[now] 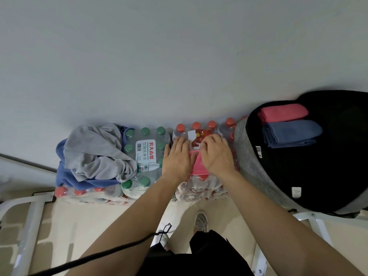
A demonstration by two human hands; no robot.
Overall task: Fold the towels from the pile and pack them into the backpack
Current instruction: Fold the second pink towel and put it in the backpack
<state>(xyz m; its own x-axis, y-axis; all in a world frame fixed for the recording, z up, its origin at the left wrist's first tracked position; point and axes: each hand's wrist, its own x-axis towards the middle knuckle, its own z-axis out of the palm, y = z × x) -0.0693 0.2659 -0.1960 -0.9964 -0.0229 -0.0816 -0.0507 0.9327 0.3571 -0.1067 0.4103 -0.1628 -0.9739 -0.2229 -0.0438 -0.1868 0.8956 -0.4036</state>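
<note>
Wall (179,56) stands close behind the bottle packs and blocks reach from the far side. Left packs are buried under the loose towel pile (95,154). A strip of green caps (145,132) shows bare between the pile and the hands. Left hand (177,158) and right hand (217,156) lie on the pink towel (196,164) and cover the middle pack. Backpack (328,176) lies open just right of it, grey rim (242,156) between. Two folded towels (286,126) fill the far end of the backpack; the near black interior is free. White frames (29,216) flank the floor in front.
</note>
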